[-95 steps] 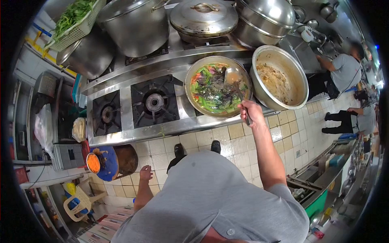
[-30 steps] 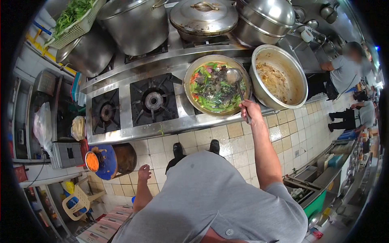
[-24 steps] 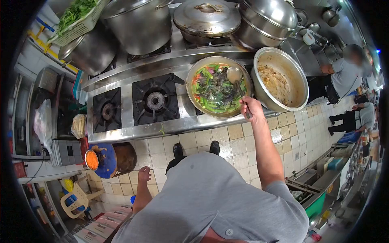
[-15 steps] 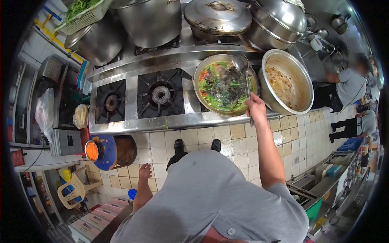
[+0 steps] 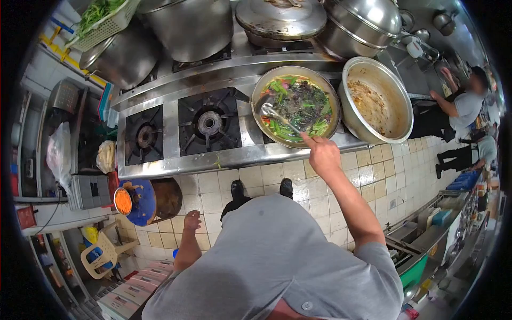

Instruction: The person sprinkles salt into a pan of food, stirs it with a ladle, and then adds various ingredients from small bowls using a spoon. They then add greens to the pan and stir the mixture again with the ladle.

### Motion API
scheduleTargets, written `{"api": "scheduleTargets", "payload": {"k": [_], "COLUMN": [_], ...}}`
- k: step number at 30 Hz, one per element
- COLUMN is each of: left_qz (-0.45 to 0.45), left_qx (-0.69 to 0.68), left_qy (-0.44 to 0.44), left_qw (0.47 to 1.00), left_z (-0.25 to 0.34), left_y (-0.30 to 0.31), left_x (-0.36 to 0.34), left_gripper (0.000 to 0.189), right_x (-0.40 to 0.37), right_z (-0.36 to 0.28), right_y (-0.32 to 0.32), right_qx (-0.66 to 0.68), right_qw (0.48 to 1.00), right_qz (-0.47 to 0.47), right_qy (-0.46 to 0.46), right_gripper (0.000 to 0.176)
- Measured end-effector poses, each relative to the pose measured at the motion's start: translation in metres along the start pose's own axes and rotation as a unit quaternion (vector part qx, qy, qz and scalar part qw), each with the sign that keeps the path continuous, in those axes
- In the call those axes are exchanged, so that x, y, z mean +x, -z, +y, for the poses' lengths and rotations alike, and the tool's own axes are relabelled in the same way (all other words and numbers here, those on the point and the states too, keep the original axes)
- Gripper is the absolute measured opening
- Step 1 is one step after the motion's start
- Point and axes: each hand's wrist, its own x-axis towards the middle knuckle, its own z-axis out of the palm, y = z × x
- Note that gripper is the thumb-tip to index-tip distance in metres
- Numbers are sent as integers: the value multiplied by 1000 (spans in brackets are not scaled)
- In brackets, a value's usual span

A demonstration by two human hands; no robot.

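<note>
My right hand [image 5: 324,156] grips the handle of a metal ladle [image 5: 286,122] at the front rim of a wide round pot [image 5: 336,96]. The ladle's head lies at the left part of the pot, partly in the food. Inside the pot are cut green vegetables [image 5: 319,127], dark leafy pieces [image 5: 306,96] and bits of red and orange in liquid. My left hand [image 5: 192,220] hangs low beside my body over the tiled floor, fingers loosely bent and holding nothing.
Right of the pot stands a large deep metal pot [image 5: 404,101] with brown residue inside. Two burners [image 5: 209,123] lie to the left. Big lidded pots [image 5: 281,21] line the back. A bowl of orange shreds [image 5: 122,201] sits at lower left. Two people [image 5: 469,109] stand at far right.
The ladle's head has swung from the pot's upper right to its left side. My right hand has moved slightly left and down. My left hand has barely moved.
</note>
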Motion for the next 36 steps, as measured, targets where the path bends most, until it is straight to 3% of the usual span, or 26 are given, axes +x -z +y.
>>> {"api": "scheduleTargets", "payload": {"k": [10,17,20,23,24,25,28,30,32,36], "left_qz": [6,4,-63,-87,-133,-179,-154,-237,-260,-188], "left_qx": [44,68,10,76,119,161,96,110,130,182], "left_qy": [-47,-37,-44,-40,-48,-60,-84,-39,-58,-211], "left_qw": [998,997,997,993,983,969,980,965,955,942], "left_z": [40,31,9,25,19,14,22,52,78,81], "left_y": [-5,-3,9,1,5,9,-3,2,-1,-9], "left_x": [7,2,39,41,78,111,118,114,106,76], "left_gripper": [41,40,27,18,18,20,24,25,26,28], "right_x": [-39,-80,-109,-126,-125,-124,-114,-112,-113,-129], "right_z": [34,50,73,70,64,62,63,67,65,60], "right_y": [-10,42,67,109,119,120,102,77,77,100], "right_qx": [-49,10,50,31,22,5,-40,-35,-19,58], "right_qw": [999,991,978,967,962,959,959,959,959,950], "right_qz": [6,31,38,-21,-63,-79,-112,-102,-87,-30], "right_qy": [23,-128,-197,-252,-265,-271,-255,-261,-270,-305], "right_gripper": [49,49,50,48,46,44,35,37,40,46]}}
